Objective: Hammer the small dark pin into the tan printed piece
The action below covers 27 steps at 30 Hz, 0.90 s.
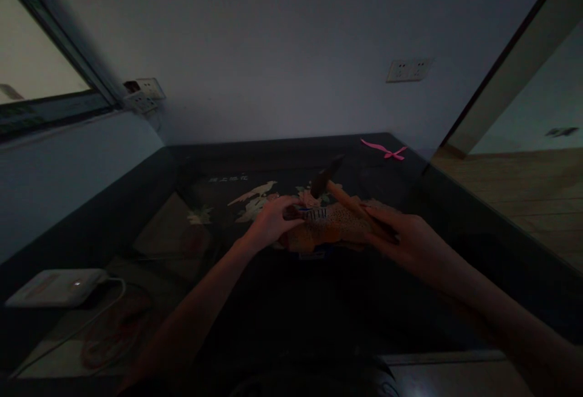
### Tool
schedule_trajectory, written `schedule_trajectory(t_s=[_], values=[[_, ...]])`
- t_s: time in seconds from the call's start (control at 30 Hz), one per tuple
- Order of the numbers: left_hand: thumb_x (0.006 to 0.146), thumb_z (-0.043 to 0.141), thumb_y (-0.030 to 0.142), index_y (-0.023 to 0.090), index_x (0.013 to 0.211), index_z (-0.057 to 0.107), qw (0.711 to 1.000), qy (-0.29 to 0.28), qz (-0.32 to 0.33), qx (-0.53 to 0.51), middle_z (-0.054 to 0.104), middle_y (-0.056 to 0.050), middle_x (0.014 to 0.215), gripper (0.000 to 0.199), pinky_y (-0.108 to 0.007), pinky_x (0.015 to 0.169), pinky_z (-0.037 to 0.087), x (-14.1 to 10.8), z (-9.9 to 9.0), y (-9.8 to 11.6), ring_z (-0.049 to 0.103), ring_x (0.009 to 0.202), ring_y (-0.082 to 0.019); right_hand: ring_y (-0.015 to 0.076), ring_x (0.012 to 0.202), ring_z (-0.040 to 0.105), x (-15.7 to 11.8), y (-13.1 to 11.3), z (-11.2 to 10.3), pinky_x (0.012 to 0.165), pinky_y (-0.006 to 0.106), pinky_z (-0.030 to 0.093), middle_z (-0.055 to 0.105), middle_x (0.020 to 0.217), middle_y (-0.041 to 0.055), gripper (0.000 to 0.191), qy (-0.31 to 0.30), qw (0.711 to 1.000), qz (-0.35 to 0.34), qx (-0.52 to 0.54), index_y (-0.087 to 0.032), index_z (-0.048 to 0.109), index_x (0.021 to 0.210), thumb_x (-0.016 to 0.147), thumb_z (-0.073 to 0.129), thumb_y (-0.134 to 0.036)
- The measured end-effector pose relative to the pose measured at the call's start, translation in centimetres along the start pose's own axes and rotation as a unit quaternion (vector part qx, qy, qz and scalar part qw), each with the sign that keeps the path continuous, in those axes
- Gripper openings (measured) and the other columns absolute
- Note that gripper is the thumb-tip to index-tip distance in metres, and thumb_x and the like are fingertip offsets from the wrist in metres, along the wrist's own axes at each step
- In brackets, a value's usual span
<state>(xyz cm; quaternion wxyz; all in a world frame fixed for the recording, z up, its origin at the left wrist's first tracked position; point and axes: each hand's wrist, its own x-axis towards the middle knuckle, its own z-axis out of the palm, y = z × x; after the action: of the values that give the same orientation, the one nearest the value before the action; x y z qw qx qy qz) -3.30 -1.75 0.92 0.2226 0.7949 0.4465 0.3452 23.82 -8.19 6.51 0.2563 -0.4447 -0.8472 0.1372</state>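
Observation:
My right hand (401,233) is wrapped round the wooden handle of a hammer (344,195), whose dark head is raised and tilted toward the middle of the table. Below the hammer lies an orange and brown speckled package (339,227) with dark lettering and a bit of blue at its lower edge. My left hand (273,221) is at the package's left end, thumb and fingers curled round a small dark brown object (293,212) that I cannot make out clearly. The scene is dim.
The dark table (273,154) has bird and flower pictures on it. A pink ribbon (387,152) lies at the back right. A white power bank (59,288) with a cable sits at the left. Wall sockets (410,70) are behind.

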Motion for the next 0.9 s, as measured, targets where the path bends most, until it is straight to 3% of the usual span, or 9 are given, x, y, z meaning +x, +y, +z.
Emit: schedule_trajectory(t_s=[0.1,0.2,0.4,0.7,0.9], values=[[0.073,0.069,0.02,0.017,0.09,0.069,1.0,-0.013,0.008,0.006,0.07,-0.006,0.093,0.017,-0.034,0.085,0.05,0.0,-1.8,-0.5,0.066,0.087,-0.019,0.0282,0.104,0.062,-0.3,0.9,0.6,0.085,0.039,0.051,0.066,0.116,0.0122,0.03,0.039,0.997,0.024,0.063,-0.015,0.063,0.111,0.083,0.055,-0.024],[0.076,0.066,0.022,0.019,0.081,0.071,0.999,-0.039,-0.013,0.016,0.071,-0.005,0.087,0.007,-0.037,0.09,0.047,0.1,-2.5,-1.1,0.066,0.091,-0.021,0.0289,0.108,0.06,-0.7,1.4,1.5,0.087,0.04,0.05,0.065,0.118,0.0116,0.036,0.06,0.992,0.04,0.102,-0.015,0.06,0.119,0.085,0.055,-0.028],[0.08,0.064,0.024,0.019,0.083,0.071,0.998,-0.041,-0.032,0.035,0.071,-0.003,0.084,0.009,-0.034,0.085,0.048,0.1,-1.6,-0.8,0.066,0.083,-0.019,0.0306,0.107,0.061,-1.1,1.5,2.9,0.089,0.043,0.048,0.068,0.113,0.0118,0.033,0.033,0.992,0.051,0.112,-0.014,0.063,0.115,0.085,0.057,-0.028],[0.081,0.063,0.025,0.018,0.084,0.069,0.999,-0.024,-0.042,0.013,0.071,-0.003,0.084,0.009,-0.028,0.076,0.048,0.0,-0.9,-0.8,0.065,0.081,-0.017,0.0232,0.072,0.066,-1.1,1.5,3.7,0.069,0.034,0.051,0.071,0.078,0.0057,0.027,0.02,0.985,0.082,0.149,-0.013,0.064,0.103,0.084,0.054,-0.028],[0.08,0.063,0.026,0.019,0.081,0.069,0.998,-0.038,-0.035,0.022,0.07,-0.002,0.083,0.009,-0.03,0.08,0.048,-0.1,-1.0,-0.7,0.065,0.082,-0.018,0.0243,0.077,0.067,-1.3,1.6,4.0,0.068,0.034,0.051,0.072,0.082,0.0059,0.025,0.013,0.982,0.101,0.156,-0.015,0.064,0.102,0.084,0.054,-0.029]])
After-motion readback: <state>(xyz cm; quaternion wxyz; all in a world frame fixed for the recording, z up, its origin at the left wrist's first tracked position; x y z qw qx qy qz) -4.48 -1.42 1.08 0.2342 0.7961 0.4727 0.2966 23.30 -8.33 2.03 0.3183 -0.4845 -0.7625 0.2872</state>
